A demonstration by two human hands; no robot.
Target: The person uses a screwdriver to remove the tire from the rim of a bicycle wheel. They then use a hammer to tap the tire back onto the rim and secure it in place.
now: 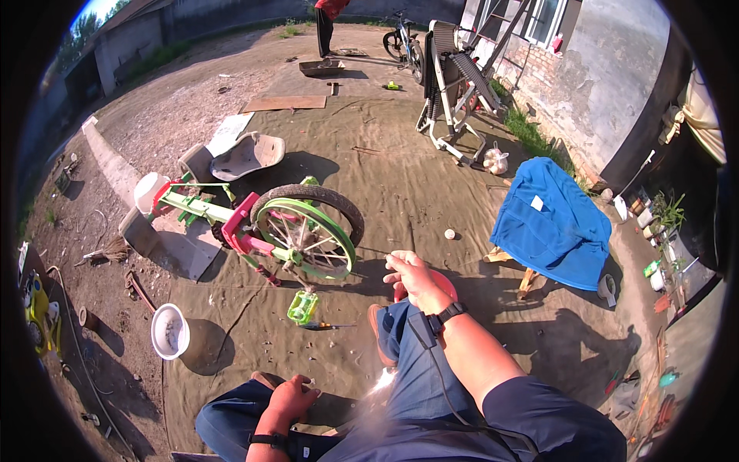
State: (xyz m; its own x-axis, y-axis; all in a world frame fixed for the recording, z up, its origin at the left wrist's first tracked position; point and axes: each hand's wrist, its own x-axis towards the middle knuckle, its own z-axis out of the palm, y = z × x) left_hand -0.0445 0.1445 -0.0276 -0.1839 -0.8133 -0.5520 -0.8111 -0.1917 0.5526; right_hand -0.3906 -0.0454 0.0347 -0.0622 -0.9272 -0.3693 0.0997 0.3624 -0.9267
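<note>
My right hand (414, 279) is raised over my right knee, its fingers curled together. Whether they pinch anything small is too unclear to tell. My left hand (291, 400) rests by my left knee with thumb and fingers drawn in; a tiny pale bit shows at the fingertips, too small to name. In front of me lies a small green and pink bicycle (245, 229), tipped over. Its wheel (306, 237) has a green rim and a dark tyre (352, 215). A bright green pedal (302, 307) and a screwdriver (327, 326) are nearby. Something round and red (444, 286) sits partly behind my right hand.
At left stands a white bowl (170, 332). A blue cloth (550, 223) drapes a wooden-legged stool at right. Farther off are a grey plastic seat (250, 155), a folded metal frame (454, 92), a bicycle (404, 45) and a standing person (326, 27). A small ball (449, 234) lies on the ground sheet.
</note>
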